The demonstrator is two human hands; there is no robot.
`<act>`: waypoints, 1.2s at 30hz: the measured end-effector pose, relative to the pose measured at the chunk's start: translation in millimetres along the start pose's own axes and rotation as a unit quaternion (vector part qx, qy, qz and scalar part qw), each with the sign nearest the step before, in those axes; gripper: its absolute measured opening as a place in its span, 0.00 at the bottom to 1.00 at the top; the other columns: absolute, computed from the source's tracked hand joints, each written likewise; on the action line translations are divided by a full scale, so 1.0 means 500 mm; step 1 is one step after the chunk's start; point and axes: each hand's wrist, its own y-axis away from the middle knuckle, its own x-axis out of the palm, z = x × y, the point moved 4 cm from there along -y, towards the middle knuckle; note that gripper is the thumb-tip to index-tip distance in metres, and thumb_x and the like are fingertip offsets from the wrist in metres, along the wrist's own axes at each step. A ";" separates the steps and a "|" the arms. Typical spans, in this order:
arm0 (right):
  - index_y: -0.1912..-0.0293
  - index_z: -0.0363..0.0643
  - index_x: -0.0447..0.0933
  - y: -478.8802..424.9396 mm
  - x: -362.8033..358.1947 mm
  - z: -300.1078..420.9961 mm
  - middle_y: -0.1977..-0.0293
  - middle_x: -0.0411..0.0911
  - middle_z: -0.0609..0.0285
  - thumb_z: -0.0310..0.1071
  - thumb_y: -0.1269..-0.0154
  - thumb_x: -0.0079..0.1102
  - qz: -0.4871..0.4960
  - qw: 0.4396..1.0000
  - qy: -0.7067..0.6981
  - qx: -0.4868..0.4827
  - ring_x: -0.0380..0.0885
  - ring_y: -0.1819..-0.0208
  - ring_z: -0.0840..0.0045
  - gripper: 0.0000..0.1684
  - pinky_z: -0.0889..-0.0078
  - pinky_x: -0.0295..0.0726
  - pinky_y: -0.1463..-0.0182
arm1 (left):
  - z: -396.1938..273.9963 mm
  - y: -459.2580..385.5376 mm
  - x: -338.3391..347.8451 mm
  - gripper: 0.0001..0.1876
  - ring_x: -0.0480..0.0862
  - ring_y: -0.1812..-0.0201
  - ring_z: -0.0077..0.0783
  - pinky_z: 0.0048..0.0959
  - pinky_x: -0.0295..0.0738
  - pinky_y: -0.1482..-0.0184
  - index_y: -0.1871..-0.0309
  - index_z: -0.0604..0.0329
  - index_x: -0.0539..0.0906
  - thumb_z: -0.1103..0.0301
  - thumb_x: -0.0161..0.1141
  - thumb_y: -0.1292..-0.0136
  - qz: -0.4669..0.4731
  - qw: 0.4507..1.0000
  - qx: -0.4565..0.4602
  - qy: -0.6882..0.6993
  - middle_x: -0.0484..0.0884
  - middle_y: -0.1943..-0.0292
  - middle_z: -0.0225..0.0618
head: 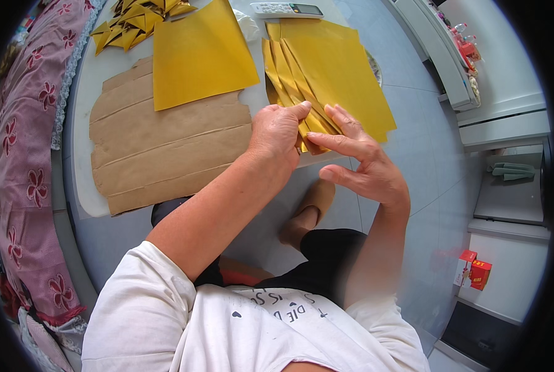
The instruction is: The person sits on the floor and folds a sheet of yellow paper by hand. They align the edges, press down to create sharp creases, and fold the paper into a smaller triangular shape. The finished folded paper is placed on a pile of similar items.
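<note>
My left hand (279,128) grips the left near end of a sheaf of gold foil paper (351,79), its thumb on top. Along that side the paper lies in several long, narrow, overlapping folds, while the right part is flat. My right hand (363,151) is spread open, with its fingertips at the near end of the folds and its thumb apart below. A flat gold sheet (202,60) lies left of my hands, partly over a creased brown cardboard piece (170,144). The undersides of the folds are hidden.
A heap of folded gold paper pieces (132,23) is at the table's (84,186) far left. A white remote control (287,9) lies at the far edge beside crumpled clear plastic (245,25). Pink flowered fabric (21,153) borders the left; a cabinet (430,51) stands right.
</note>
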 end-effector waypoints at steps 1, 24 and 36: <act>0.38 0.51 0.81 0.000 0.001 -0.001 0.25 0.58 0.42 0.47 0.43 0.77 0.002 1.000 0.013 0.003 0.49 0.20 0.54 0.33 0.54 0.54 0.23 | 0.005 -0.004 0.000 0.11 0.85 0.58 0.39 0.39 0.83 0.62 0.51 0.69 0.75 0.72 0.61 0.30 -0.017 1.000 0.008 0.017 0.81 0.55 0.46; 0.39 0.46 0.80 -0.019 0.010 0.009 0.33 0.65 0.29 0.45 0.44 0.77 -0.108 0.990 0.089 -0.004 0.58 0.26 0.41 0.33 0.47 0.63 0.27 | -0.018 0.038 0.033 0.35 0.81 0.44 0.40 0.40 0.74 0.38 0.43 0.70 0.77 0.40 0.39 0.22 -0.016 1.000 0.007 -0.013 0.81 0.48 0.48; 0.43 0.33 0.77 -0.034 0.030 0.012 0.48 0.80 0.37 0.25 0.37 0.63 -0.239 0.961 0.139 -0.024 0.79 0.45 0.48 0.23 0.56 0.78 0.40 | -0.004 0.011 0.013 0.36 0.80 0.47 0.39 0.36 0.73 0.39 0.52 0.72 0.81 0.39 0.40 0.22 -0.047 0.997 0.020 -0.066 0.82 0.51 0.48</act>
